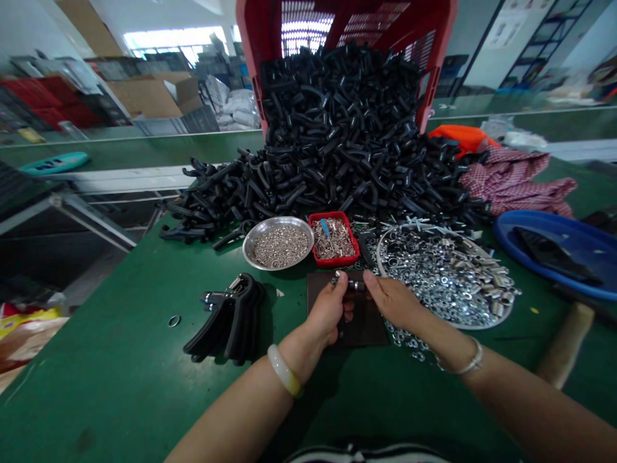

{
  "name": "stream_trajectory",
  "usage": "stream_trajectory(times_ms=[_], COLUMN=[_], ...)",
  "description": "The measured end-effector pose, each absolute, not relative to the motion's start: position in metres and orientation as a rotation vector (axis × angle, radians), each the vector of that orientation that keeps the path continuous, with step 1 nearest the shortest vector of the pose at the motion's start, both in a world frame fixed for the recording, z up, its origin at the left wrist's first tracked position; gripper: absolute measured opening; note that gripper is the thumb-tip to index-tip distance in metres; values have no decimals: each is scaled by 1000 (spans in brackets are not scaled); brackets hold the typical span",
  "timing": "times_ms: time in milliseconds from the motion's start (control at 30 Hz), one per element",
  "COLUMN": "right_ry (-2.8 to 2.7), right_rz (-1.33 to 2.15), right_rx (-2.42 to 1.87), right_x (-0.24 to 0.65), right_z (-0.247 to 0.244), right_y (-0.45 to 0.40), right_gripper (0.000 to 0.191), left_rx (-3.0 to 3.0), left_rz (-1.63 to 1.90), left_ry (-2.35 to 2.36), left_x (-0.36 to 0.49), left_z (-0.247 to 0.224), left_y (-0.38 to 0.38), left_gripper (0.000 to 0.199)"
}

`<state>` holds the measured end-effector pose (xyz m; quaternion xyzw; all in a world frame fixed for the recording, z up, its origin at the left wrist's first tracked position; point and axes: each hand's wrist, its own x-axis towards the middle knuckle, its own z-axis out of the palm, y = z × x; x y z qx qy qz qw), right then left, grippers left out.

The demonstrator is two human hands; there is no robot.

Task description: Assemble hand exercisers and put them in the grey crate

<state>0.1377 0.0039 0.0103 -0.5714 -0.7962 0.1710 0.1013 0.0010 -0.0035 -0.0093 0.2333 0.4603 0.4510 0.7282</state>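
Note:
Between my two hands is a small dark cylindrical part (355, 285) with a shiny metal end, held level above a dark square plate (369, 325). My left hand (329, 308) pinches its left end, fingers curled below. My right hand (393, 299) closes on its right end with thumb and fingers. Just beyond are a red tray (333, 262) of small pins with a blue item and a round metal dish (277, 265) of tiny metal pieces. Right of my right hand lies a wide tray (460, 325) heaped with nuts and metal sleeves.
A large pile of black handles (337, 148) spills from a red crate (436, 58). Assembled black grips (231, 318) and a metal ring (174, 321) lie left. At right are a blue tray (511, 222), a wooden-handled tool (566, 344) and checkered cloth (520, 177).

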Motion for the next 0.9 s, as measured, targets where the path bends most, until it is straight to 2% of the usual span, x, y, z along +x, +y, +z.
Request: stream_trajectory(times_ms=[100, 233, 367, 500, 667, 700, 833, 900], right_ry=[-2332, -2279, -2215, -2164, -2071, -2000, -1612, -1743], right_rz=[305, 754, 415, 817, 600, 732, 1662, 1663], right_rx=[-1643, -1698, -1628, -1689, -1668, -1694, -1653, -1610], right_x=[140, 144, 145, 143, 140, 138, 134, 137], right_z=[9, 9, 10, 12, 13, 12, 3, 1], right_y=[4, 6, 3, -3, -9, -9, -5, -2], right_gripper=[48, 66, 52, 69, 44, 44, 48, 51], left_rx=[521, 553, 568, 618, 634, 708, 1314, 1601], left_rz=[967, 949, 911, 852, 807, 814, 907, 825], left_ry=[1011, 1050, 1009, 996, 998, 1022, 1194, 1243], left_x=[0, 1, 2, 1, -3, -4, -13, -21], left_z=[-8, -4, -4, -6, -7, -7, -10, -10], left_y=[-2, 2, 4, 3, 5, 6, 13, 15], left_gripper=[41, 40, 39, 40, 41, 41, 38, 39])
